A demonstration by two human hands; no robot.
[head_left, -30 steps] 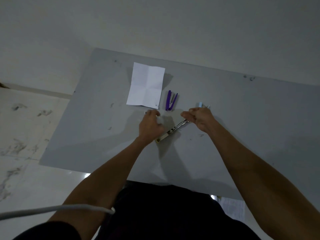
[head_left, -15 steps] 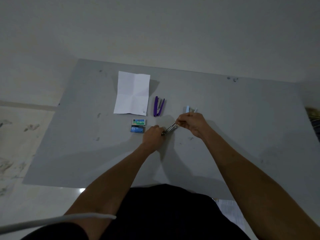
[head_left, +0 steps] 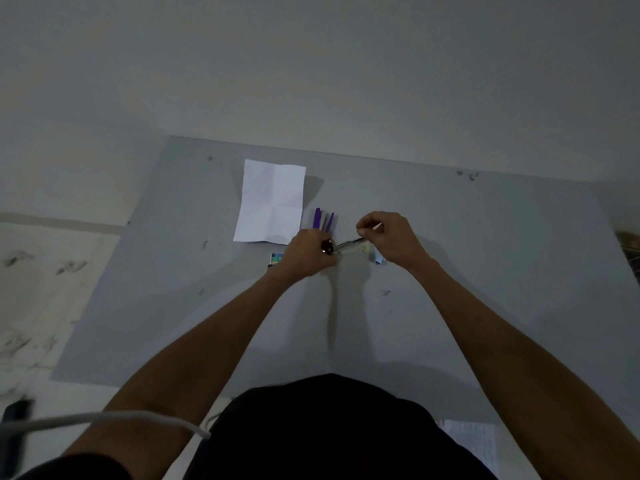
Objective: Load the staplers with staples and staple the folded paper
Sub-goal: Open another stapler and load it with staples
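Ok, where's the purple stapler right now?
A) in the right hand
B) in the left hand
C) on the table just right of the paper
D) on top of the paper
C: the purple stapler lies on the table beside the paper, at its right edge, while the left hand and right hand hold a silver stapler.

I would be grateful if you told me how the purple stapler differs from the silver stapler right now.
The purple stapler lies untouched on the table; the silver stapler is held between the left hand and the right hand. The purple stapler points away from the person; the silver stapler runs crosswise. Both are slim and sit to the right of the paper.
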